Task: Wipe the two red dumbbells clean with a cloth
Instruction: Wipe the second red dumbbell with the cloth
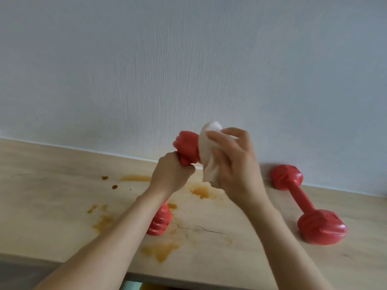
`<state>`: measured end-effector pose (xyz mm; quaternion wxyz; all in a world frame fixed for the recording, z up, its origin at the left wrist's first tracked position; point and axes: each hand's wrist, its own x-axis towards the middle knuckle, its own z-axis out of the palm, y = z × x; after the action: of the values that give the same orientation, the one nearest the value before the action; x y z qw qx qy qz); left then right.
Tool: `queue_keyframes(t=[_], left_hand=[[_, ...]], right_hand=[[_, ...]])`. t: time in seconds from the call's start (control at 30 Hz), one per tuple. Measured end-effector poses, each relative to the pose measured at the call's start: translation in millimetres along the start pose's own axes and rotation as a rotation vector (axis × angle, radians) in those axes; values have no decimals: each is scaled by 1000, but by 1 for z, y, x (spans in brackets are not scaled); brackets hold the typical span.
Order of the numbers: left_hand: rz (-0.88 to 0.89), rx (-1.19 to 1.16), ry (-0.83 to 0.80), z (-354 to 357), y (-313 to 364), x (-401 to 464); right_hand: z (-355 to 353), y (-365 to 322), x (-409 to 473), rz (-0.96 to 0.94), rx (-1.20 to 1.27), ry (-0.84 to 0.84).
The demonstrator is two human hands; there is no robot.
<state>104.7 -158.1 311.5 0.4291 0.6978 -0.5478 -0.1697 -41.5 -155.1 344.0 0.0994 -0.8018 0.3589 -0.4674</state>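
My left hand (170, 174) grips the handle of a red dumbbell (187, 148) and holds it tilted above the wooden table (52, 206). Its upper head points up toward the wall; its lower head (160, 219) shows beneath my left forearm. My right hand (234, 162) holds a crumpled white cloth (208, 155) against the right side of the upper head. A second red dumbbell (305, 203) lies flat on the table at the right, one head near the wall, apart from both hands.
Brown liquid stains (160, 251) are spread over the middle of the table, with drops (114, 186) further left. A pale wall (188, 70) rises right behind the table. The table's front edge (188, 280) runs along the bottom.
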Motion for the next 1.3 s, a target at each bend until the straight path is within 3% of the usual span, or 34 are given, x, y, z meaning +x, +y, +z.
queue_keyframes(t=[0.07,0.13,0.37,0.57,0.67,0.77,0.8,0.93,1.1,1.17,1.3], left_hand=[[52,94,-51,2,4,-6],[68,142,-89,5,6,-10],[15,12,-110,8,3,-8],[-43,-286,-121,0,-4,-6],[-77,-324,-163,-7,-10,-6],[-80,-272,-190,-6,-13,-6],[-79,-247,-208,-6,-13,-7],[-84,-254,-258,-6,-17,-11],[-61,-367,-271,-12,-25,-12],[51,-323,-299,-13,-27,-13],[214,-86,-233,-4,-29,-16]], right_hand=[[18,-3,1,1,-46,-45],[25,1,9,82,70,-20],[15,15,21,235,267,-67],[-2,49,10,694,656,214],[-5,35,15,692,925,330],[12,2,22,582,1135,283],[23,-5,21,547,1073,218],[53,0,13,435,373,-66],[44,8,8,350,156,-314],[47,8,8,372,133,-318],[55,0,13,409,109,-144]])
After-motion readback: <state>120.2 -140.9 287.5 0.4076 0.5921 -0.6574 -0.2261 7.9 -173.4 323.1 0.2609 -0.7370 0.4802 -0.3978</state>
